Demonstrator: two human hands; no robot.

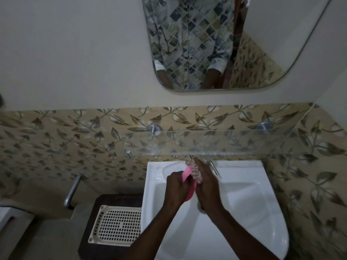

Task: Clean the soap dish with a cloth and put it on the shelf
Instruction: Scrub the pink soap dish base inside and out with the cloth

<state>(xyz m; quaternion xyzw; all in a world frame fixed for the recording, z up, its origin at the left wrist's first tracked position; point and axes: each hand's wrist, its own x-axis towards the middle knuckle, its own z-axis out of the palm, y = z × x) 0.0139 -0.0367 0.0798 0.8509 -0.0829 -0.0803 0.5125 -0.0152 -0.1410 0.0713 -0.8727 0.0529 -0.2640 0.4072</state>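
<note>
A person stands at a white sink with both forearms reaching in over the basin, and the two hands meet just above its back part. The left hand is curled round a pink soap dish, gripping it by its left edge so that the dish stands on its side, tilted, between the two hands and over the basin. The right hand holds a pale patterned cloth against the right side of the dish; its fingers run up along the cloth, which bunches out past the fingertips, while the thumb is hidden behind the dish. A metal tap lever sticks out just beyond the right hand. Above the sink, a clear glass shelf runs along the wall on round metal brackets, in front of tan tiles printed with leaves. Higher up, a mirror with rounded corners reflects a patterned shirt and both forearms. To the left of the sink, a cream plastic tray with a grid of small holes lies on a dark brown stand, touching the side of the sink. Farther left, a bent metal pipe comes out of the tiled wall.
</note>
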